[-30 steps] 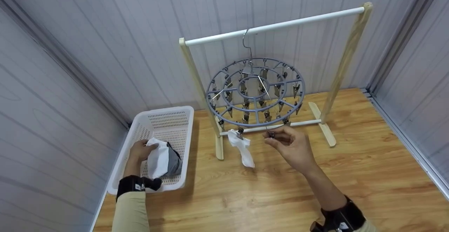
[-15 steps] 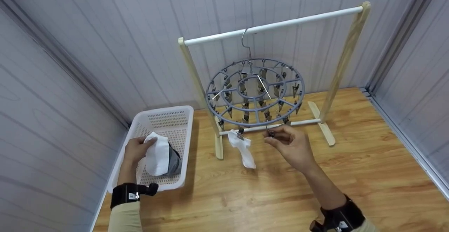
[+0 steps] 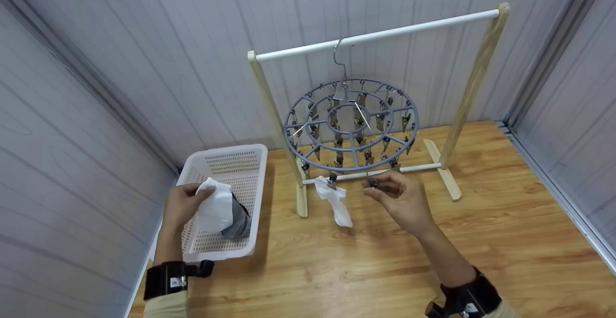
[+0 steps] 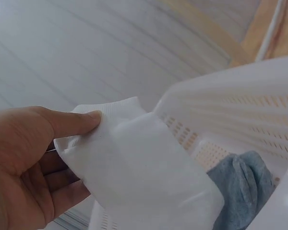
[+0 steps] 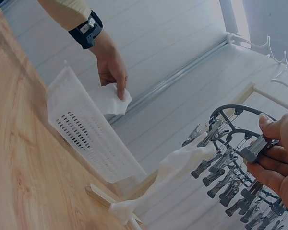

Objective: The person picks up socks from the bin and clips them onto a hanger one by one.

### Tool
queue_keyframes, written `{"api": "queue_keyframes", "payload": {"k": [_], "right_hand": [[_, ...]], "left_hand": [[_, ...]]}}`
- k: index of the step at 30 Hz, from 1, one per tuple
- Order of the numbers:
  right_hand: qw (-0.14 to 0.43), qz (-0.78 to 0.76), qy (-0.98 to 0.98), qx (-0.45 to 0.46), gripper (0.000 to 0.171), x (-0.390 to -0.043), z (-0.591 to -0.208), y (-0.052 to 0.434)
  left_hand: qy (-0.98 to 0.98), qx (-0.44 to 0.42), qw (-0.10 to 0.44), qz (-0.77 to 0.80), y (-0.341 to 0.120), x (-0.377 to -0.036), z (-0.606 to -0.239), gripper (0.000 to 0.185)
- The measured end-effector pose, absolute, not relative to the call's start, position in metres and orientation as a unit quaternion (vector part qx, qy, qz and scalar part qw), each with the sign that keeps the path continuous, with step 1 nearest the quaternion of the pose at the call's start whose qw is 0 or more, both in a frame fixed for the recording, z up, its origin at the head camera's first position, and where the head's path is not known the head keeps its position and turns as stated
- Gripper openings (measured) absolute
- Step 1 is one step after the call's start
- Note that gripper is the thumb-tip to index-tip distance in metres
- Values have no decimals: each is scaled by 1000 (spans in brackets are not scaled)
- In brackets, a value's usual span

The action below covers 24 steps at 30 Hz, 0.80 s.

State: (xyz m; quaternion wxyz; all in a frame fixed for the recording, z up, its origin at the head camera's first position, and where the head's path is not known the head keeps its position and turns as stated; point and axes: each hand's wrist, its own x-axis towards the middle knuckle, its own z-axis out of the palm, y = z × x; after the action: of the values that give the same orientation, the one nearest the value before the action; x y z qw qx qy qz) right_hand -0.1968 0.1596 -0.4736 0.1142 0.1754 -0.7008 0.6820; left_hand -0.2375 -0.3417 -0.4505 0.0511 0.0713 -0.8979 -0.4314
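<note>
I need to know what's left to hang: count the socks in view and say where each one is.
3. One white sock is held in the left hand above the basket; a grey sock lies inside it; another white sock hangs clipped on the round hanger. More may be hidden.

Left hand (image 3: 182,206): forearm extended forward, black wrist strap, beige sleeve. Thumb lies across the top, fingers (image 4: 62,191) curled underneath, pinching something between them. Right hand (image 3: 402,201): arm reaching forward and up, black wrist mount. Thumb and fingertips (image 5: 273,128) pinched together, remaining fingers curled below, palm facing left.
</note>
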Motion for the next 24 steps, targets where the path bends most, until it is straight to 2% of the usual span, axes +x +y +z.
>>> {"api": "queue_keyframes", "payload": {"k": [10, 24], "right_hand": [[117, 684, -699, 173, 21, -197, -472, 159], [112, 686, -697, 178, 22, -195, -475, 161]], "left_hand": [[-892, 45, 78, -443, -332, -223, -422, 39], [-898, -15, 167, -408, -277, -196, -387, 26]]}}
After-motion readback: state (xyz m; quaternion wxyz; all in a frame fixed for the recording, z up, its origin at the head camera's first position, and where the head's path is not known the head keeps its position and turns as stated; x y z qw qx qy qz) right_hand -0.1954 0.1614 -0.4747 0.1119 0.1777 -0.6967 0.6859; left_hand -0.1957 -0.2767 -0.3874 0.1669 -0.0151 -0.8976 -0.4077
